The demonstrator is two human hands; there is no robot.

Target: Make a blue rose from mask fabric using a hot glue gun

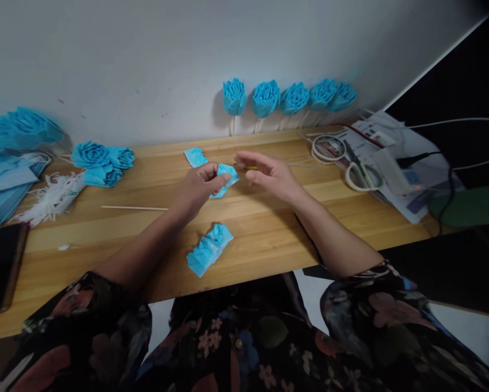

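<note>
My left hand (201, 188) pinches a small folded piece of light blue fabric-like material (229, 174) between thumb and fingers, above the wooden table. Just right of it is my right hand (274, 175), thumb and fingers apart. A slim yellow object (251, 168) shows in the gap between them; whether it is touched or lies behind, I cannot tell. Behind the left hand lies one crumpled blue strip (195, 157), and part of another blue piece (219, 193) shows underneath. Nearer my body rests a longer pleated blue strip (210, 249). A thin pale stick (134, 207) runs partly under my left forearm.
Several blue flowers on sticks (266, 99) lean against the wall. More blue flowers (91, 155), stacked blue sheets (7, 188) and white strips (52, 198) lie left, near a dark device (1, 267). Tape rolls (328, 148), scissors (364, 175), papers and a power strip (397, 171) occupy the right.
</note>
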